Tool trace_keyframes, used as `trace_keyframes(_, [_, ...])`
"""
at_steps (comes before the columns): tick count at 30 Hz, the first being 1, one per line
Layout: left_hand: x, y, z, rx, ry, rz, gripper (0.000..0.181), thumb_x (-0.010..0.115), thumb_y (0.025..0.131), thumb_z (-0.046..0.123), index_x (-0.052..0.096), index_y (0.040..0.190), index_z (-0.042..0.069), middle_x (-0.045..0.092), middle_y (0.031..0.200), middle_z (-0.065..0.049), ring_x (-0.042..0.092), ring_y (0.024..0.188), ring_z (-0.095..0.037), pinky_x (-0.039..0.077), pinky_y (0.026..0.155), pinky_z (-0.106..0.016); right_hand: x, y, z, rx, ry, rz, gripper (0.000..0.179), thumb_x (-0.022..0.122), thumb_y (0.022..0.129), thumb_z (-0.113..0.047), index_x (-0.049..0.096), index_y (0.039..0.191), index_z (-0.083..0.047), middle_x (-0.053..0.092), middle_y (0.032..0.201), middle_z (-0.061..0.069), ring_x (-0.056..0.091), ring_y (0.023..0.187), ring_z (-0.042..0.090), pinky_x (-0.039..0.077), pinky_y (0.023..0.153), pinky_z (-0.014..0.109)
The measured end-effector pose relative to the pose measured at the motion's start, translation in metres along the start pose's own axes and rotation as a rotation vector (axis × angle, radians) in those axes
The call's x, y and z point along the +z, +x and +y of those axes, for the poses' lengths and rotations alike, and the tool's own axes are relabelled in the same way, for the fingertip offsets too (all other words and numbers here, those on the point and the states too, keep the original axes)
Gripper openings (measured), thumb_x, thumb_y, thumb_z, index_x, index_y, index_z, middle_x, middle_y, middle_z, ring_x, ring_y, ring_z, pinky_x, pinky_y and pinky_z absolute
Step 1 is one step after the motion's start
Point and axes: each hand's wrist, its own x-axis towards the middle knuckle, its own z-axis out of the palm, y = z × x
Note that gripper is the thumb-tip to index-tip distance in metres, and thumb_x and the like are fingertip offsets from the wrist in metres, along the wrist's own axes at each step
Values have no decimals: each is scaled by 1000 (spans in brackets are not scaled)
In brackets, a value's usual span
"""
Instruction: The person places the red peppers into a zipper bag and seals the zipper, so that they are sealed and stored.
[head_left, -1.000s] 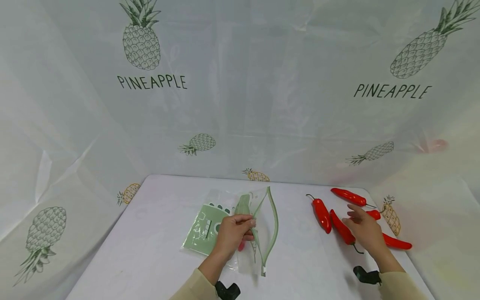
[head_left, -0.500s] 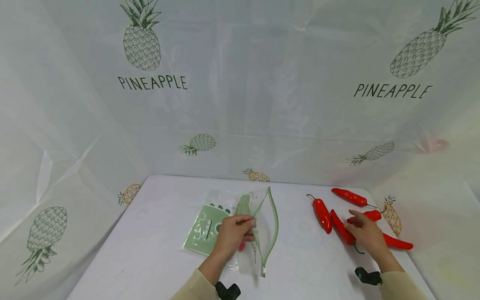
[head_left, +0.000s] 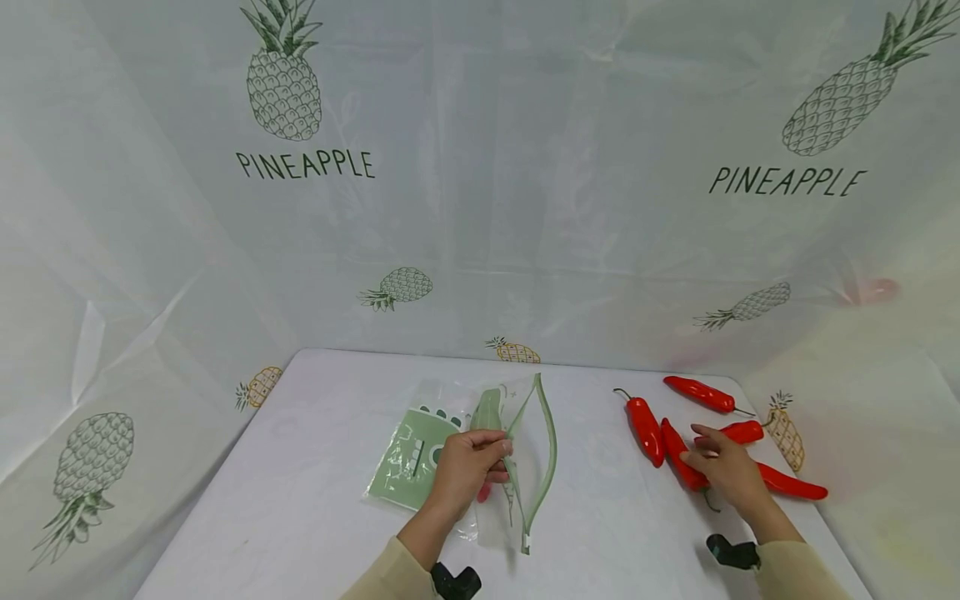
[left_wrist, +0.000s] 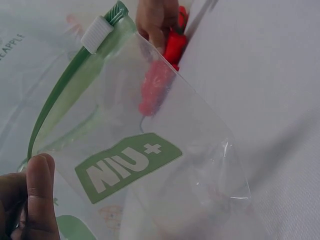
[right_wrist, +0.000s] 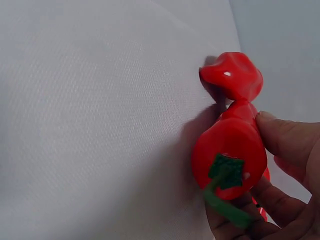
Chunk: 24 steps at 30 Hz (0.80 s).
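Currently the L hand has thumb & fingers pinched on the edge of a clear bag, at the green zip strip. The bag's mouth gapes, w/ the strip bowed out to the R; a white slider sits near one end of it, & a green "NIU+" label is printed on the clear side. A flat green packet lies on the counter just L of the bag, partly behind the L hand. A bit of red shows by that hand too; can't tell what it is.

R hand is narrow, holding a red pepper btwn thumb & fingers near its green stem, stem end toward the person. That pepper is on the R half of the counter, well apart from the bag. Four other peppers lie about it: one just L, one at the far edge, one by the fingertips & one R of the hand. Pineapple-print sheet hangs behind the counter. Beige sleeves on both arms.
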Motion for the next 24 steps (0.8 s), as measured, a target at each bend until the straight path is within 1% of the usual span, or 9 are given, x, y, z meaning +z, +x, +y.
trace_keyframes(7, [0,0,-1,-4,3,2,26,77,96,10,76,117,-6,73,86,-6,70,64,-9,66,65,-27,2,3,1,8,-4,-65,88,76,98,-38,31,160,5,42,151,41,46,131,58,63,92,56])
trace_keyframes(11, [-1,0,-1,-4,8,1,26,77,96,10,76,117,-6,73,86,-6,70,64,-9,66,65,-27,3,4,1,9,-15,-75,90,78,96,-37,31,159,6,43,149,42,48,129,57,64,91,54])
trace_keyframes(15, [-1,1,-1,-3,11,2,26,78,96,10,76,117,-6,73,87,-7,69,64,-9,66,65,-27,1,3,-1,7,-13,-73,88,77,96,-33,31,159,7,44,146,43,50,124,56,66,86,50])
trace_keyframes(18, [0,1,-1,-4,13,6,26,78,96,10,76,117,-6,72,86,-6,69,64,-9,66,64,-27,-1,3,-2,9,17,-68,90,77,96,-32,27,160,7,43,145,43,49,124,56,67,83,47])
trace_keyframes(24, [0,1,-2,-12,12,13,27,78,95,10,76,117,-6,72,86,-7,68,64,-9,66,64,-27,-3,1,-7,33,74,-17,98,76,97,-36,17,165,2,41,145,41,46,125,56,67,80,46])
